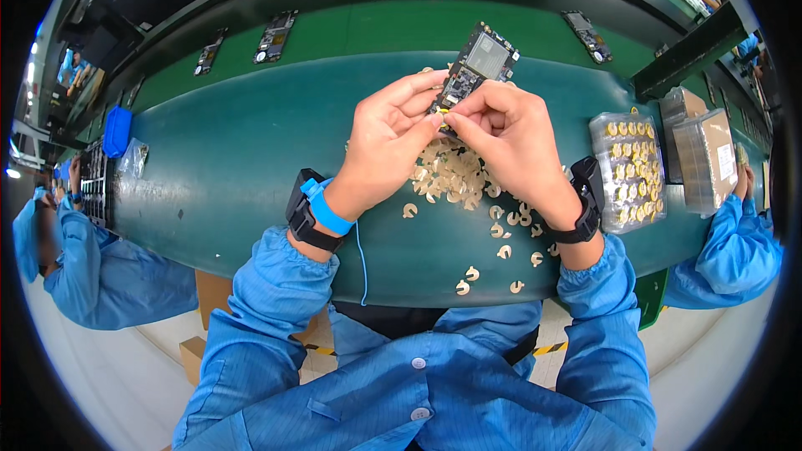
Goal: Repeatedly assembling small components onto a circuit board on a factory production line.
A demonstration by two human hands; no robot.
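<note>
A dark circuit board (483,58) with a silver metal shield is held up tilted over the table in front of me. My left hand (393,129) grips its lower left edge between thumb and fingers. My right hand (510,129) is closed at the lower end, thumb and forefinger pinching at a small yellow round part (444,114) there. Both thumb tips meet at this part and hide most of it. Below the hands lies a loose heap of cream C-shaped pieces (451,175), with several scattered toward the table's near edge.
At the right, a clear plastic tray (626,171) holds rows of yellow round parts, beside clear boxes (706,159). Other circuit boards (276,36) lie on the green strip (359,29) beyond the table. A blue bin (117,132) stands far left. Co-workers sit on both sides.
</note>
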